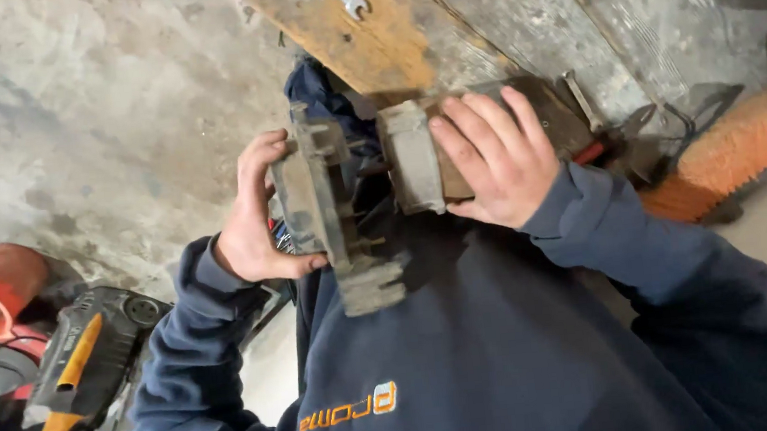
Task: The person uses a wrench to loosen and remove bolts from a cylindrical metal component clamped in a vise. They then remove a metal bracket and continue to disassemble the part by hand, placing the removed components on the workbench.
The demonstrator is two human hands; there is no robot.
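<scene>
Brake caliper, grimy and heavy-looking, sits held up close to the chest of a person in a navy sweatshirt; the left hand wraps its bracket side while the right hand clasps the grey piston end. A slipping, dirt-slick grip could drop it towards the wooden bench beyond
</scene>
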